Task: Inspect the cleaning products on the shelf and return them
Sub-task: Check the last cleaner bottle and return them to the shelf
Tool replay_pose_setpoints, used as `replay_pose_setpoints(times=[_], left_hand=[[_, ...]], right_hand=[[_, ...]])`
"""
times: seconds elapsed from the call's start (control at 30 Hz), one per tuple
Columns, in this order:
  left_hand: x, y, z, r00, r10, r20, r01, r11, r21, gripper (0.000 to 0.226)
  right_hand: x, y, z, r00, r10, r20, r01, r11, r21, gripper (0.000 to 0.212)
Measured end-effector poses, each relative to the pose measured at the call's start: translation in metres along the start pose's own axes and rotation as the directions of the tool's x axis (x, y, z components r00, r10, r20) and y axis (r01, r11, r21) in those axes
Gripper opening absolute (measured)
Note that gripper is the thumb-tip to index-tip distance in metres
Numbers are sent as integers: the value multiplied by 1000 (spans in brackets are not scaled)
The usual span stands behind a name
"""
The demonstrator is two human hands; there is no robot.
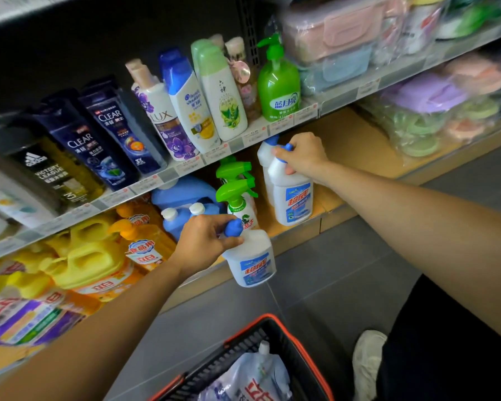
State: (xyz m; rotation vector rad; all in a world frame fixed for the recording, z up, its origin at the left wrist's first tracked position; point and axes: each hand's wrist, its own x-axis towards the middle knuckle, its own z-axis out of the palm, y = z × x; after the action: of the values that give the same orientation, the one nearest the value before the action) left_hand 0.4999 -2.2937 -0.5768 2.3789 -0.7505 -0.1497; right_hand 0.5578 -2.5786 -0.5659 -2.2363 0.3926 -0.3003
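White bottle (250,261): left hand (206,241) grips its neck; held off the shelf (353,157), in front of green sprayer (237,198).
Second bottle (291,198): right hand (301,154) grips its neck; on shelf beside sprayer.
Progress: seemingly mid-inspection; one return pending.

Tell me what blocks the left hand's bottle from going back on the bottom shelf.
Green spray bottles stand right behind the held bottle; the right hand grips a second bottle beside them. Bare shelf lies further right.

Brand names on the shelf bottles, in Latin letters and Chinese

The black bottle (45,175) reads "adidas VICTORY LEAGUE". The left dark bottle (81,143) and right dark bottle (116,125) read "CLEAR", and the right one adds "3X". The purple-flowered bottle (164,120) reads "LUX", and the green pump bottle (278,88) "蓝月亮". The orange bottle (145,250) reads "食品用" and "立白". The near white bottle (253,264) and far white bottle (294,198) seemingly read "超威". The price tags (253,136) are too blurred to read.
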Motion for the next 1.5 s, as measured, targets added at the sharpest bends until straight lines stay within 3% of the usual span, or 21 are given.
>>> replay_pose_setpoints(times=[0.13,0.23,0.3,0.37,0.43,0.53,0.73,0.9,1.07,1.2,1.3,1.37,1.43,1.5], left_hand=[[2,3,-3,1000,5,-5,-5,1000,-6,32],[3,4,-10,999,4,-36,-5,1000,-17,35],[5,5,-15,999,9,-50,-10,1000,-23,37],[7,6,-19,999,7,-44,-8,999,-39,36],[8,7,-21,999,-10,-39,8,998,-67,36],[11,8,-24,997,-41,-67,35,996,-87,39],[21,20,-20,992,-67,-111,56,994,-98,42],[28,27,-14,991,-56,-123,48,997,-67,43],[27,32,-13,989,-68,-134,58,995,-78,41],[29,36,-10,988,-58,-143,49,996,-70,42],[33,37,-7,989,-52,-136,40,995,-92,43],[38,40,-5,991,-41,-128,26,993,-114,43],[45,44,-3,993,-24,-114,7,989,-146,44],[53,51,-1,995,-6,-99,-12,984,-180,44]], right_hand=[[-3,18,2,999,-33,40,30,997,72,34],[-2,45,-6,999,-36,33,38,998,-55,65],[-2,63,-3,993,17,113,-9,998,-66,97],[-1,75,6,971,20,236,-15,1000,-22,110],[3,82,16,961,-11,276,0,999,40,100],[9,83,28,974,-36,223,22,998,62,82],[15,74,43,993,-35,109,27,997,72,72],[3,74,38,991,-74,113,62,993,104,61],[5,68,36,989,-78,128,62,991,120,65],[5,68,25,981,43,192,-78,981,180,77],[-6,66,8,993,72,98,-84,988,127,36],[-20,61,-6,951,40,306,-103,976,193,25],[-35,56,-18,822,-25,568,-82,983,162,48],[-51,52,-19,764,-106,636,6,988,157,77]])
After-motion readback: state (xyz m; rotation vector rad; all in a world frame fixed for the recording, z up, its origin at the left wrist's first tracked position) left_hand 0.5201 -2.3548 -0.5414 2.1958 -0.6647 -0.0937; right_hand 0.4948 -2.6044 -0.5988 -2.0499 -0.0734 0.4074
